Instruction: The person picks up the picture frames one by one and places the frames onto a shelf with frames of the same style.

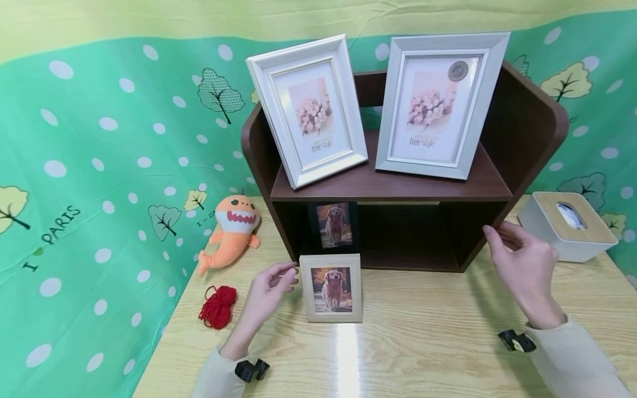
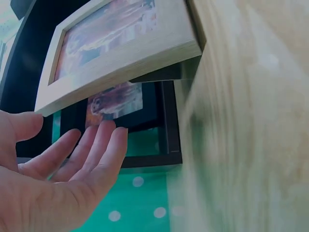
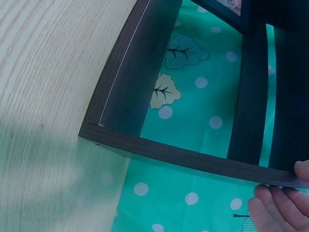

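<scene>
A light wooden picture frame [image 1: 332,290] with a dog photo stands on the table in front of a dark brown shelf [image 1: 393,190]. Beside its left edge is my left hand [image 1: 266,296]; in the left wrist view the fingers [image 2: 104,159] are spread and relaxed, the thumb right at the frame's corner. My right hand [image 1: 527,265] pinches the front edge of the shelf's right side panel, thumb inside and fingers outside, as the right wrist view shows. Inside the lower compartment, at left, stands a dark-framed dog photo [image 1: 334,224].
Two white picture frames, one tilted on the left [image 1: 313,110] and one on the right [image 1: 438,105], stand on the upper board. An orange shark plush [image 1: 234,229] and red yarn [image 1: 219,307] lie at left. A tissue box [image 1: 567,226] sits right of the shelf.
</scene>
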